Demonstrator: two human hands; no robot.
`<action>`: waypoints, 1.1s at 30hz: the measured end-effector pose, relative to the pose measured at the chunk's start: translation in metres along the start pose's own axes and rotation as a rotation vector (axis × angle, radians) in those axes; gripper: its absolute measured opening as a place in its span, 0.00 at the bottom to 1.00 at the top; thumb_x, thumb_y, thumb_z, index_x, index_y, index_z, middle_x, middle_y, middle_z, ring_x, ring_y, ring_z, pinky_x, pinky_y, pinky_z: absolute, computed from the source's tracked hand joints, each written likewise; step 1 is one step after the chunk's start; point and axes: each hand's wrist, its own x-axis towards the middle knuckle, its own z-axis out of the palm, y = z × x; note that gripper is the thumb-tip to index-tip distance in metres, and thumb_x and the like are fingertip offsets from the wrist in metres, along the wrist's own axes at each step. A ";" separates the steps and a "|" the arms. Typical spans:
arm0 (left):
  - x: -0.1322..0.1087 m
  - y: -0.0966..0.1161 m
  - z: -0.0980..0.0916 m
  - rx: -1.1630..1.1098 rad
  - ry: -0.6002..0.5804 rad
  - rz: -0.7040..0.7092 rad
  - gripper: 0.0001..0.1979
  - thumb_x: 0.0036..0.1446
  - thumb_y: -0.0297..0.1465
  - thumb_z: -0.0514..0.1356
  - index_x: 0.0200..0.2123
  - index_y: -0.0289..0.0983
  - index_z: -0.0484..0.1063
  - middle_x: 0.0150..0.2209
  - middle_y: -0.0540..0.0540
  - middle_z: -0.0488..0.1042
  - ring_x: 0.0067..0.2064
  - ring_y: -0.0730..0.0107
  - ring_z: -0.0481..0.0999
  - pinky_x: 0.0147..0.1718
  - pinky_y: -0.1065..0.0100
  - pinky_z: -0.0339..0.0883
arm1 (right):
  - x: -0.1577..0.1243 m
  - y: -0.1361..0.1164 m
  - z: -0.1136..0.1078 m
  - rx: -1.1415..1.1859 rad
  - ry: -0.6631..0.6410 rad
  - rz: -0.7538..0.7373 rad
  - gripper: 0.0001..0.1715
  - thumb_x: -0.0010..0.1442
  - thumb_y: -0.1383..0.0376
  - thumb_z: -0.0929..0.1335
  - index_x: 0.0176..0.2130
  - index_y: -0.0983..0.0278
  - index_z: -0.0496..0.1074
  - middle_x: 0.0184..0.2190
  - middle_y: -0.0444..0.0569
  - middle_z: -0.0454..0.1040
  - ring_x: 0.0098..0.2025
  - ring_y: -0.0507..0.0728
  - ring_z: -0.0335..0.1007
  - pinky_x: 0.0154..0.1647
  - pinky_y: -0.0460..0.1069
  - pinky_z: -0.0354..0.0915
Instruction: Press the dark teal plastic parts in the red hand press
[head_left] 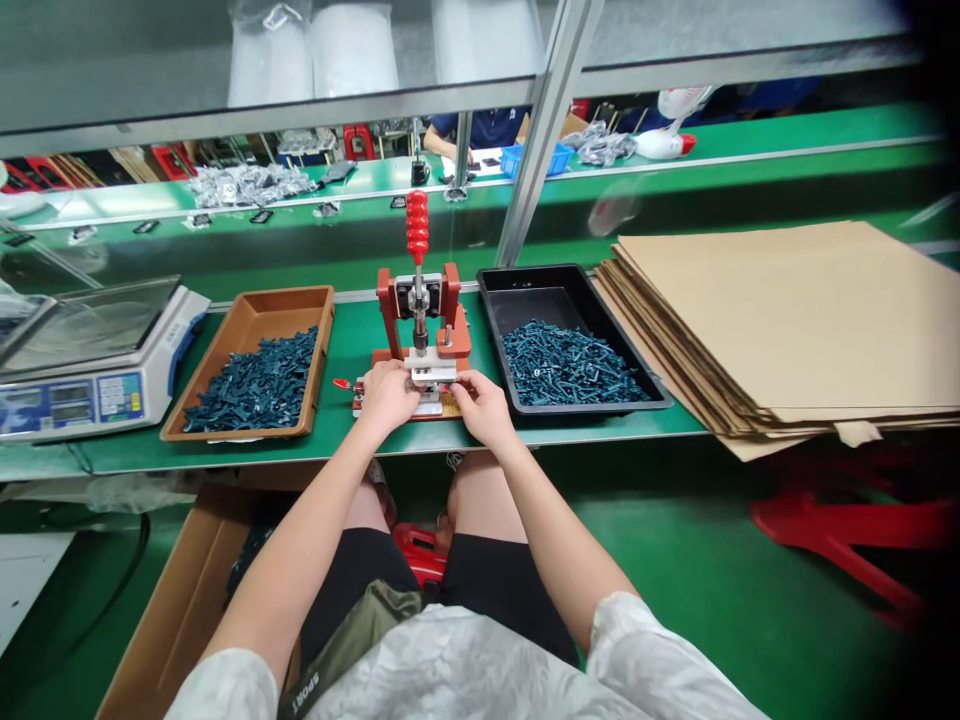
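Note:
A small red hand press with a red ribbed lever handle stands on the green bench in front of me. My left hand and my right hand both rest at the press's metal base fixture, fingers curled and pinched against it. What the fingertips hold is too small to make out. A brown tray of dark teal plastic parts lies to the left. To the right sits a black tray with more such parts.
A digital scale stands at far left. A stack of cardboard sheets fills the right of the bench. An open carton sits on the floor by my left leg. Another person works behind the far conveyor.

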 end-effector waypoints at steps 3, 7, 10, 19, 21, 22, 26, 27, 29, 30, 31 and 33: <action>-0.007 -0.002 0.002 -0.056 0.076 0.028 0.09 0.59 0.31 0.61 0.38 0.37 0.82 0.50 0.41 0.78 0.54 0.52 0.72 0.56 0.57 0.66 | 0.000 0.010 0.004 0.104 0.063 0.057 0.15 0.60 0.52 0.67 0.38 0.60 0.71 0.35 0.50 0.80 0.38 0.59 0.78 0.43 0.54 0.75; -0.019 0.006 0.005 0.056 0.209 0.040 0.12 0.62 0.31 0.58 0.43 0.36 0.80 0.54 0.38 0.75 0.56 0.48 0.68 0.55 0.53 0.64 | -0.002 0.019 0.007 0.148 0.080 0.076 0.15 0.60 0.52 0.67 0.39 0.60 0.70 0.34 0.50 0.79 0.37 0.59 0.77 0.43 0.54 0.74; -0.020 0.012 0.006 0.144 0.166 0.005 0.12 0.63 0.29 0.56 0.42 0.35 0.79 0.48 0.37 0.76 0.51 0.48 0.69 0.50 0.52 0.65 | -0.002 0.020 0.007 0.114 0.065 0.051 0.12 0.61 0.54 0.66 0.38 0.60 0.70 0.34 0.49 0.79 0.36 0.58 0.76 0.43 0.54 0.73; -0.010 0.013 0.007 0.140 0.132 -0.023 0.09 0.62 0.29 0.56 0.35 0.37 0.77 0.41 0.40 0.78 0.46 0.51 0.73 0.45 0.55 0.63 | -0.008 0.010 0.002 -0.059 -0.055 -0.211 0.04 0.62 0.64 0.65 0.37 0.61 0.70 0.48 0.54 0.76 0.49 0.60 0.74 0.51 0.56 0.70; -0.010 0.011 0.008 0.092 0.132 -0.020 0.08 0.61 0.29 0.57 0.35 0.38 0.77 0.41 0.41 0.79 0.46 0.52 0.73 0.45 0.56 0.63 | -0.010 0.006 0.002 -0.158 -0.133 -0.288 0.04 0.63 0.66 0.65 0.38 0.61 0.71 0.45 0.54 0.77 0.49 0.61 0.73 0.53 0.58 0.69; -0.009 0.009 0.008 0.069 0.130 -0.018 0.08 0.61 0.29 0.57 0.35 0.38 0.77 0.41 0.42 0.80 0.46 0.53 0.74 0.45 0.56 0.63 | -0.011 0.002 0.003 -0.212 -0.174 -0.324 0.05 0.63 0.67 0.65 0.38 0.60 0.71 0.46 0.54 0.77 0.50 0.62 0.73 0.55 0.59 0.69; -0.008 0.002 0.007 -0.018 0.104 -0.022 0.07 0.58 0.27 0.58 0.34 0.38 0.77 0.40 0.42 0.80 0.46 0.54 0.75 0.46 0.58 0.63 | -0.022 -0.009 0.006 -0.322 -0.259 -0.449 0.09 0.64 0.72 0.63 0.40 0.60 0.70 0.54 0.56 0.74 0.60 0.63 0.68 0.63 0.64 0.65; -0.007 0.001 0.006 -0.033 0.092 -0.023 0.07 0.58 0.27 0.58 0.34 0.38 0.78 0.40 0.43 0.81 0.46 0.54 0.75 0.46 0.58 0.63 | -0.025 -0.010 0.008 -0.327 -0.269 -0.469 0.10 0.64 0.72 0.63 0.41 0.60 0.70 0.54 0.55 0.74 0.62 0.63 0.67 0.66 0.65 0.63; -0.005 0.000 0.003 -0.052 0.060 -0.027 0.08 0.58 0.27 0.58 0.34 0.38 0.78 0.40 0.43 0.81 0.45 0.55 0.75 0.47 0.58 0.63 | -0.031 -0.011 0.010 -0.345 -0.286 -0.488 0.11 0.65 0.73 0.62 0.43 0.60 0.70 0.56 0.55 0.74 0.66 0.62 0.64 0.70 0.66 0.59; -0.005 0.000 0.000 -0.058 0.040 -0.028 0.08 0.58 0.27 0.58 0.34 0.38 0.78 0.40 0.44 0.81 0.46 0.55 0.75 0.47 0.59 0.63 | -0.033 -0.010 0.011 -0.359 -0.288 -0.490 0.12 0.66 0.73 0.62 0.44 0.60 0.70 0.58 0.55 0.73 0.68 0.62 0.62 0.71 0.66 0.58; -0.004 0.000 -0.003 -0.065 0.017 -0.025 0.08 0.58 0.28 0.58 0.34 0.38 0.79 0.40 0.44 0.82 0.46 0.55 0.75 0.47 0.59 0.63 | -0.034 -0.009 0.012 -0.373 -0.290 -0.488 0.13 0.66 0.73 0.62 0.45 0.60 0.70 0.60 0.55 0.73 0.69 0.62 0.60 0.71 0.66 0.58; -0.004 0.002 -0.010 -0.083 -0.029 -0.014 0.08 0.59 0.28 0.58 0.35 0.39 0.79 0.42 0.44 0.82 0.47 0.56 0.76 0.48 0.59 0.63 | -0.036 -0.008 0.012 -0.390 -0.300 -0.482 0.13 0.66 0.73 0.62 0.46 0.60 0.70 0.62 0.54 0.71 0.71 0.62 0.57 0.71 0.66 0.59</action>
